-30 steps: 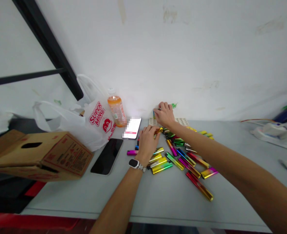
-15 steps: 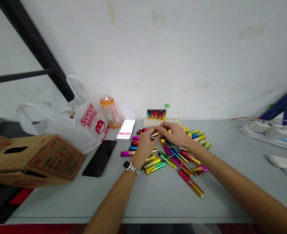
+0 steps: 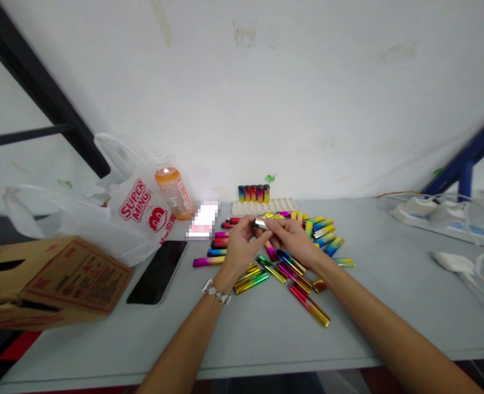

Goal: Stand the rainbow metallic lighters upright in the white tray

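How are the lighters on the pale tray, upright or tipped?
Upright: five lighters stand on end in a row on the pale tray.

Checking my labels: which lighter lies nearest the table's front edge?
The red-and-gold lighter lying frontmost, below the magenta-and-gold one; every other one is farther back.

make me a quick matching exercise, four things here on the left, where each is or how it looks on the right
1. silver-topped lighter
2. row of lighters
3. phone
4. bottle

A. flat, screen dark
B. white cap on top
C. between left hand and right hand
D. standing along the tray's far side

Pairs: 1-C, 2-D, 3-A, 4-B
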{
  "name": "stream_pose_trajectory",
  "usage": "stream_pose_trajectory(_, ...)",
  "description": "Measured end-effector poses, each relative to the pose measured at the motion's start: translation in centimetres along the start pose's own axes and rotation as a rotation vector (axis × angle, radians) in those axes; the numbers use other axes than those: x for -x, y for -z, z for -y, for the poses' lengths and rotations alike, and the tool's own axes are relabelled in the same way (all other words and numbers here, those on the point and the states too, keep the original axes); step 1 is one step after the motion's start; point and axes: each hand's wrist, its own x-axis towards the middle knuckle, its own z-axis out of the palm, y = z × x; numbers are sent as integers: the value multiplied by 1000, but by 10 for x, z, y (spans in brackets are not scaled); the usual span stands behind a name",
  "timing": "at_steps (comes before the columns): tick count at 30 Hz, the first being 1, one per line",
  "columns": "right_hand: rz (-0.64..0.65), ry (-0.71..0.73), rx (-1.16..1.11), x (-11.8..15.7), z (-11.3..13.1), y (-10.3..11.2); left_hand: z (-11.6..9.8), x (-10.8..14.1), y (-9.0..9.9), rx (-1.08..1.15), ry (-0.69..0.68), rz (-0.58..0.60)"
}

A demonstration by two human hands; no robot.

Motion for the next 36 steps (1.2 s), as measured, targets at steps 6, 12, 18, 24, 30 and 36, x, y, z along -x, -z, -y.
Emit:
stream_pose_trajectory(6, 19, 28, 29, 8, 3, 5, 4, -1, 5, -182, -85, 84)
stream_pose_trajectory(12, -205, 115, 220, 10, 5, -12, 0, 4, 0, -269, -227, 145)
stream_pose_trajectory(18, -374, 115, 240, 11, -6, -15, -1, 1, 13, -375, -251, 120)
stream_pose_trajectory(24, -433, 37, 307, 7, -14, -15, 2, 0, 17, -423, -223, 103)
stream_pose_trajectory(30, -432, 36, 291, 6, -15, -18, 1, 2, 13, -415, -227, 138)
stream_pose_trajectory(36, -439, 55, 274, 9, -14, -18, 0, 2, 13, -481, -209, 172)
